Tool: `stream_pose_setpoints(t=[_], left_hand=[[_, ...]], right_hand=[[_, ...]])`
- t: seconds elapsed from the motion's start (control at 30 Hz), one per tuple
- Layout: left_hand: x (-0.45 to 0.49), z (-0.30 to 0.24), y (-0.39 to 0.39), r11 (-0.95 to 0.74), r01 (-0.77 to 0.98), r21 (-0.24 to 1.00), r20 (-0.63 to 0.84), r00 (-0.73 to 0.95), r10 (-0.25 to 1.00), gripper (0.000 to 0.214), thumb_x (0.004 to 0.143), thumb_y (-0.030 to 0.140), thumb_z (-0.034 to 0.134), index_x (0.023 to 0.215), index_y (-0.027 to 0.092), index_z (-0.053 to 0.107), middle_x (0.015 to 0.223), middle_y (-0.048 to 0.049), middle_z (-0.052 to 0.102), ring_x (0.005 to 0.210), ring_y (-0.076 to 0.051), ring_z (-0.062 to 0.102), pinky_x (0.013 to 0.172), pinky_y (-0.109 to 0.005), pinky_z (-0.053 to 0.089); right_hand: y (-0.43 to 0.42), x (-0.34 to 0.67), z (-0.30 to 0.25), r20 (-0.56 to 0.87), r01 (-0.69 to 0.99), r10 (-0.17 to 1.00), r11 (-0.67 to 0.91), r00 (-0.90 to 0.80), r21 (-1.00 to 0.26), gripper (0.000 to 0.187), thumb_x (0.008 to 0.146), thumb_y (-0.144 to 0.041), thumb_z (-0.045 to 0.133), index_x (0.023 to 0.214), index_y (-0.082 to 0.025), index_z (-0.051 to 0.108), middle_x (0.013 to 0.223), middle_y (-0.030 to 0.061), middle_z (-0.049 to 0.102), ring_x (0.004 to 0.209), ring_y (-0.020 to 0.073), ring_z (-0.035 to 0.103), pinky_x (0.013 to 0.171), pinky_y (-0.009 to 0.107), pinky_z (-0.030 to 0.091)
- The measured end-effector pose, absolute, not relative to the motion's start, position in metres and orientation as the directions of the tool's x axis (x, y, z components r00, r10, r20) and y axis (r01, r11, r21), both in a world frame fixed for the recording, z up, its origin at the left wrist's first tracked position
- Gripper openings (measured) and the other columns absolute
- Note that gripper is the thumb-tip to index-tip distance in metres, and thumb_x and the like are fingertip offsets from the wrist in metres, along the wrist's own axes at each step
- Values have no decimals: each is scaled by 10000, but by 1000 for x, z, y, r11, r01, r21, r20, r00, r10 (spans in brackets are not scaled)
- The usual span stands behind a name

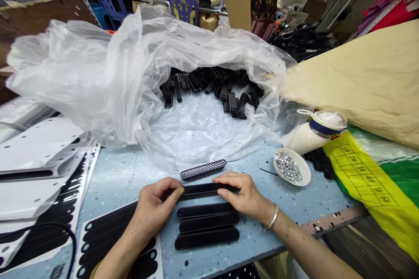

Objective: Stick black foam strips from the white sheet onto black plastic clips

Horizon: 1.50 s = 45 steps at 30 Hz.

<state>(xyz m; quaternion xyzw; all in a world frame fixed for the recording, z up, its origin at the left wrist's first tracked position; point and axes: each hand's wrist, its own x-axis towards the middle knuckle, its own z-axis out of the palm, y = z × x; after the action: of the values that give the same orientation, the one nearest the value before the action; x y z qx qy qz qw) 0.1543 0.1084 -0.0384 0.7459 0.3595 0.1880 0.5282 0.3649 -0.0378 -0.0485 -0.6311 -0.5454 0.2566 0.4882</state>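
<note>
A long black strip-shaped piece with rounded ends [201,190] lies across the table between my hands. My left hand [157,202] pinches its left end between thumb and fingers. At its right end my right hand [240,189] grips it the same way, a bangle on that wrist. Just beyond sits a similar black piece with a lattice-patterned face [203,169]. Closer to me, several smooth black pieces [207,223] lie side by side. Under my left forearm is a white sheet with black rounded strips [108,237].
A large clear plastic bag [111,78] lies open behind, holding many black pieces [232,100]. At right stand a white bowl of small metal parts [290,168] and a white bottle [307,135]. More strip sheets [42,148] cover the left. Two people sit in the background.
</note>
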Motion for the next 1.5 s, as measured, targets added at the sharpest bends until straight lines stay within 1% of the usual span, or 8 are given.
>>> stream_pose_setpoints(t=[0.2, 0.47, 0.6, 0.7, 0.8, 0.9, 1.0, 1.5], left_hand=[[154, -37, 109, -183, 345, 921, -96, 655, 749, 186, 784, 331, 637, 686, 179, 677, 647, -10, 684, 605, -167, 605, 583, -252, 467], [154, -37, 110, -173, 297, 939, -70, 658, 750, 188, 764, 340, 647, 691, 173, 694, 592, 6, 666, 554, -156, 604, 528, -226, 461], [150, -37, 107, -266, 297, 917, 0, 668, 745, 178, 808, 342, 632, 783, 180, 701, 612, 8, 676, 559, -161, 625, 542, -234, 488], [148, -33, 102, -562, 300, 771, 249, 670, 699, 134, 839, 291, 632, 887, 196, 712, 748, -26, 727, 656, -184, 665, 625, -263, 521], [153, -27, 97, -823, 200, 532, 490, 720, 492, 137, 864, 193, 606, 941, 189, 718, 923, -80, 744, 810, -220, 674, 740, -314, 527], [164, -25, 96, -928, 141, 344, 522, 793, 314, 177, 879, 141, 557, 933, 169, 723, 913, -113, 733, 790, -245, 644, 714, -361, 506], [174, -29, 95, -957, 121, 263, 443, 866, 231, 206, 885, 136, 531, 957, 158, 723, 900, -132, 711, 775, -265, 612, 680, -387, 479], [178, -50, 90, -916, 111, 385, 384, 883, 269, 328, 905, 66, 432, 1002, 166, 729, 824, -107, 632, 751, -247, 508, 668, -380, 406]], right_hand=[[-49, 382, -47, 26, 168, 846, -76, 532, -983, 233, 886, -363, 629, 952, -187, 767, 860, 94, 787, 810, 240, 757, 683, 353, 630], [-47, 373, -51, 147, 378, 807, -100, 572, -920, 205, 857, -308, 634, 816, -168, 778, 692, 60, 745, 639, 195, 700, 586, 293, 578], [-47, 370, -43, 210, 455, 831, -57, 515, -889, 172, 821, -238, 634, 881, -177, 784, 763, 65, 750, 652, 185, 688, 582, 280, 570], [-51, 368, -38, 268, 516, 864, 12, 426, -857, 200, 784, -184, 666, 946, -196, 782, 911, 97, 764, 829, 225, 721, 730, 340, 598], [-52, 368, -38, 298, 549, 883, 57, 361, -834, 235, 766, -153, 703, 980, -212, 781, 1013, 118, 757, 962, 252, 713, 872, 400, 575], [-50, 368, -42, 288, 556, 891, 49, 352, -829, 257, 753, -143, 730, 996, -211, 779, 1036, 124, 752, 968, 255, 709, 876, 409, 571], [-48, 368, -48, 295, 586, 895, 47, 334, -809, 276, 746, -135, 745, 1009, -211, 777, 1035, 125, 750, 970, 259, 699, 873, 423, 562], [-54, 364, -62, 387, 598, 869, 141, 307, -789, 232, 843, -155, 698, 1037, -259, 771, 1025, 82, 765, 911, 239, 698, 829, 426, 546]])
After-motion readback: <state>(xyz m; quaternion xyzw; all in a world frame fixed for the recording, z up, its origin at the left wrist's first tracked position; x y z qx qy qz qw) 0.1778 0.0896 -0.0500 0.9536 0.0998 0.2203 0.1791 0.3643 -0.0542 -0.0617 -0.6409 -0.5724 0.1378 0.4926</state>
